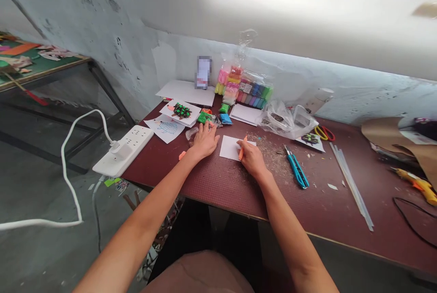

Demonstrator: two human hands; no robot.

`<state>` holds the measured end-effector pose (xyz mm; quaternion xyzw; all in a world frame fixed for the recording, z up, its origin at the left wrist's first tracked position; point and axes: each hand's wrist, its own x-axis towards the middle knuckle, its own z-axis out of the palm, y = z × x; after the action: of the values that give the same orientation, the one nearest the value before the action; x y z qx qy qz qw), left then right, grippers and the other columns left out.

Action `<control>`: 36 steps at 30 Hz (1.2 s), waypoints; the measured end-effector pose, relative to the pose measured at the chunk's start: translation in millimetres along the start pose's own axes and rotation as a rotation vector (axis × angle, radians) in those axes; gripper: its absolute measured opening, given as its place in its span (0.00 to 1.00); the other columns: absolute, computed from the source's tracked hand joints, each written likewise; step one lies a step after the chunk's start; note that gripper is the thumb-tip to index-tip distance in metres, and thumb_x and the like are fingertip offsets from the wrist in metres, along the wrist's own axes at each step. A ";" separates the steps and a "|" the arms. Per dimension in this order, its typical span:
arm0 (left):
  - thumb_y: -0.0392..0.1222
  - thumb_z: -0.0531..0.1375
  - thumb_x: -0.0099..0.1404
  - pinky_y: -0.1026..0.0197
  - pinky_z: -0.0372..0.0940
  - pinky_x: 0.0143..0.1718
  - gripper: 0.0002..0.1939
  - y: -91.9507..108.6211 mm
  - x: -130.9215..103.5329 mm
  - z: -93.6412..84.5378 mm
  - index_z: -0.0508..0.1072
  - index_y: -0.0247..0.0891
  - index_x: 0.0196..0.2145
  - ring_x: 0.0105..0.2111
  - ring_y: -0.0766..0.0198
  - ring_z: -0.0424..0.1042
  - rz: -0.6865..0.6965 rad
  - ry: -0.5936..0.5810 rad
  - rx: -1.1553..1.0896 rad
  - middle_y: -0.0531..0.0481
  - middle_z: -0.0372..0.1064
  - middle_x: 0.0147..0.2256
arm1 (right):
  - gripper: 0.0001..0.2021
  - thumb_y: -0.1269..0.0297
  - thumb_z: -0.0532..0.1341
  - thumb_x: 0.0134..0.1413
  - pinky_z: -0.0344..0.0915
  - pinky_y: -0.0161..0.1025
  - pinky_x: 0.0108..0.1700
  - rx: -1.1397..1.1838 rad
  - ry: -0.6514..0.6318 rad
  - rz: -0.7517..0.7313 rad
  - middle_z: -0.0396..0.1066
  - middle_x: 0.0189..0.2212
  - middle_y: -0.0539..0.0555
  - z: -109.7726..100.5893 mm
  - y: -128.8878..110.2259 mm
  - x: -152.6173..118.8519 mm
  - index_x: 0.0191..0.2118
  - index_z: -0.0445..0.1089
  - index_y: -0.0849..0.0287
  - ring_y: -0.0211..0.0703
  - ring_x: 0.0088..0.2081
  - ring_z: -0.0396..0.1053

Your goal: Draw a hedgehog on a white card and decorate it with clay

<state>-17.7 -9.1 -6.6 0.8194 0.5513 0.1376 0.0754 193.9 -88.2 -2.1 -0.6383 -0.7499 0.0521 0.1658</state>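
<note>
Work on the white sheet [228,148] looks barely begun: it lies flat on the dark red table [218,186] between the two hands, and no mark can be made out on its uncovered part. The right hand [253,159] rests over its right side, fingers closed round an orange stick [243,148] that looks like a pen. The left hand [205,142] lies palm down beside the sheet, fingers a little apart; whether the fingertips touch the green packet [205,117] is too small to tell. Further left, a blue-line drawing [166,128] has its outline done, while the hedgehog-like picture [180,110], covered with dark and green pieces, seems complete.

At the back of the table, clear bags [259,78] hold coloured packets [232,88], pink, yellow, blue and green among them. A blue packet [226,118] lies loose near the green one. To the right, a crumpled plastic bag [290,120] shows dark bits [277,118], inside or behind its film, I cannot tell which
</note>
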 end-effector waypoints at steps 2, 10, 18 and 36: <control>0.48 0.52 0.77 0.34 0.58 0.66 0.30 2.7 10.4 4.4 0.59 0.32 0.71 0.72 0.30 0.52 -0.053 -0.036 -0.005 0.26 0.51 0.72 | 0.19 0.76 0.55 0.60 0.64 0.39 0.41 -0.003 -0.002 0.007 0.80 0.42 0.61 -0.3 -0.6 0.0 0.54 0.73 0.60 0.50 0.41 0.75; 0.43 0.51 0.76 0.36 0.55 0.69 0.28 13.3 37.4 13.2 0.60 0.32 0.70 0.72 0.38 0.54 0.054 0.024 -0.117 0.28 0.50 0.73 | 0.20 0.76 0.54 0.60 0.65 0.39 0.42 -0.006 -0.001 0.003 0.80 0.43 0.62 -4.3 -3.8 -0.2 0.55 0.73 0.60 0.50 0.42 0.75; 0.42 0.48 0.77 0.34 0.56 0.67 0.24 -9.3 -14.3 -17.0 0.69 0.35 0.65 0.70 0.37 0.56 0.022 0.104 0.044 0.34 0.62 0.67 | 0.20 0.77 0.55 0.60 0.64 0.39 0.42 -0.022 -0.026 0.017 0.80 0.45 0.62 -4.8 -4.9 -0.5 0.55 0.73 0.60 0.50 0.43 0.75; 0.41 0.45 0.79 0.42 0.59 0.67 0.25 -10.5 -17.8 -8.0 0.67 0.32 0.66 0.72 0.44 0.54 0.092 0.173 -0.082 0.35 0.59 0.70 | 0.19 0.76 0.54 0.61 0.63 0.39 0.41 -0.016 -0.027 0.009 0.79 0.44 0.63 -1.1 -1.9 0.0 0.54 0.73 0.61 0.51 0.41 0.74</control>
<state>-35.8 -21.8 -4.4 0.8253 0.5113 0.2334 0.0547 192.5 -88.6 -0.6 -0.6423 -0.7496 0.0555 0.1501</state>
